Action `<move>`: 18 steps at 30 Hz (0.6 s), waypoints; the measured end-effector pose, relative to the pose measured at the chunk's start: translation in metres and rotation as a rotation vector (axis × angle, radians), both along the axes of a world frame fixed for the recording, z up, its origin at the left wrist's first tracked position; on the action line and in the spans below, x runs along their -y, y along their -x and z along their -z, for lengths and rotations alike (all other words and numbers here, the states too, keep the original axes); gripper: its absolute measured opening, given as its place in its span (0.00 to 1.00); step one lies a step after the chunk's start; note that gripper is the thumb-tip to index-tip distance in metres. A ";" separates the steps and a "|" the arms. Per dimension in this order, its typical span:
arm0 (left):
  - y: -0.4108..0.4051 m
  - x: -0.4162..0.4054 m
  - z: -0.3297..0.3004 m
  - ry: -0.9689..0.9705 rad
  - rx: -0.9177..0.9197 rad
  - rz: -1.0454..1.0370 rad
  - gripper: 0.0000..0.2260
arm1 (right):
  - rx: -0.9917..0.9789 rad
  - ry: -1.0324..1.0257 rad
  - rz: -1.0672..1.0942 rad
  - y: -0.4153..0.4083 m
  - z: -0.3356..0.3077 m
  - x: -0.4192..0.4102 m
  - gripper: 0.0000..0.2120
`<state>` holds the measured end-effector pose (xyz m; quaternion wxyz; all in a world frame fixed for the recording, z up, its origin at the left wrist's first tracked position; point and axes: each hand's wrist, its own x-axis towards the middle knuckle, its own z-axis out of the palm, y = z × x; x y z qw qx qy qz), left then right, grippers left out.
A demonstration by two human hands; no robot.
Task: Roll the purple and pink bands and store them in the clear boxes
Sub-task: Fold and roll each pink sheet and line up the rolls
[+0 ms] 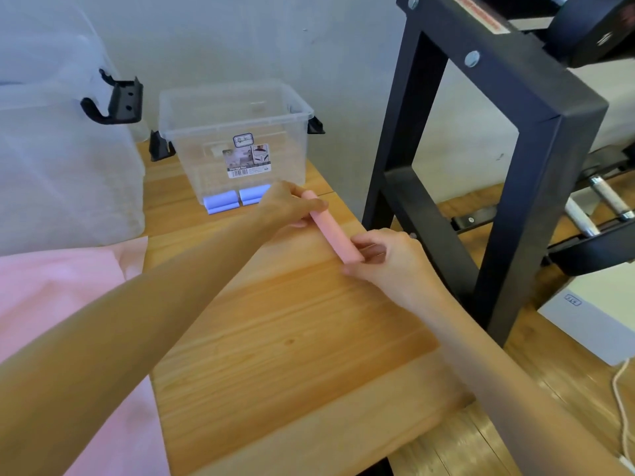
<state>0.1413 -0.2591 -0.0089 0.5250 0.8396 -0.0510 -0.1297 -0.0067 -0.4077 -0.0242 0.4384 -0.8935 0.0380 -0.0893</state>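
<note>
A rolled pink band (329, 229) is held just above the wooden table (292, 338), slanting from upper left to lower right. My left hand (285, 206) grips its far end and my right hand (385, 255) grips its near end. Behind them stands a small clear box (220, 115) with black latches. Two rolled purple bands (237, 198) show through the bottom of its front wall. More flat pink bands (58, 297) lie spread over the left of the table.
A large clear box (62, 149) with a black latch stands at the far left. A black metal frame (498, 139) rises right of the table, with a white box (598, 314) and a cord on the floor beyond it.
</note>
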 end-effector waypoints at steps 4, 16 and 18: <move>-0.001 0.003 0.010 -0.024 0.087 -0.022 0.22 | 0.053 0.065 -0.054 0.008 0.004 0.004 0.21; -0.003 0.005 0.016 -0.110 0.145 0.003 0.26 | 0.168 0.090 -0.033 -0.002 0.012 0.008 0.18; -0.002 0.005 0.016 -0.112 0.144 0.012 0.26 | 0.174 0.081 -0.035 -0.003 0.013 0.008 0.18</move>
